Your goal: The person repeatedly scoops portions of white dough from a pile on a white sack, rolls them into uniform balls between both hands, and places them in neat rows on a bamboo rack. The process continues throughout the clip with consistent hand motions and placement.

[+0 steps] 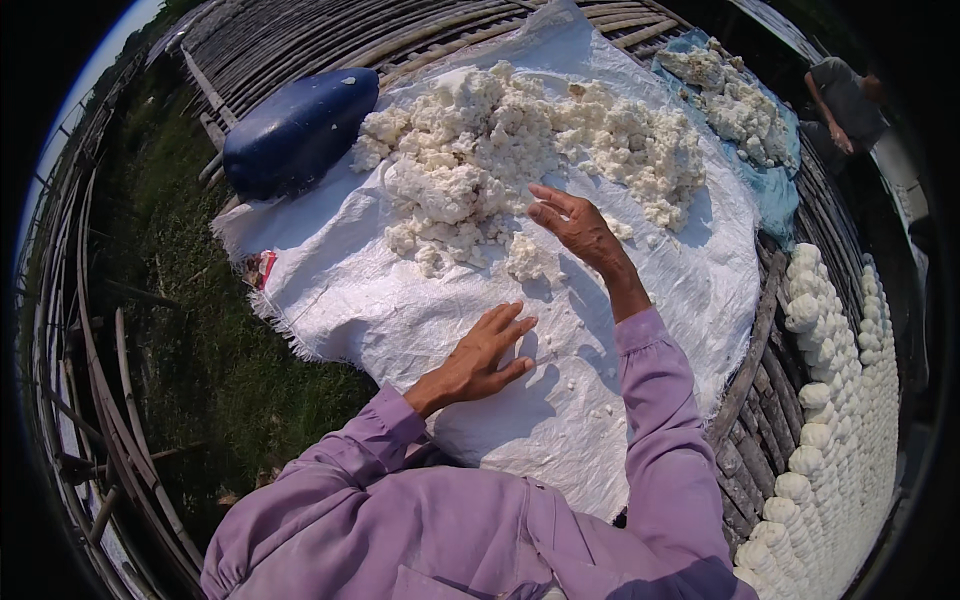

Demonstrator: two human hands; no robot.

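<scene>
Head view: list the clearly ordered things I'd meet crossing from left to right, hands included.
Dark-blue rounded object → left hand → right hand → light-blue sheet → stacked white lumps.

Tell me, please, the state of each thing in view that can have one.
Left hand: empty, fingers spread
Right hand: empty, fingers slightly curled
White crumbly heap: loose, unevenly piled
White woven sheet: spread out, wrinkled, frayed at left
Blue rounded container: resting at the sheet's edge, opening not visible
Light-blue sheet: crumpled, loaded
White rounded lumps: set out in rows
</scene>
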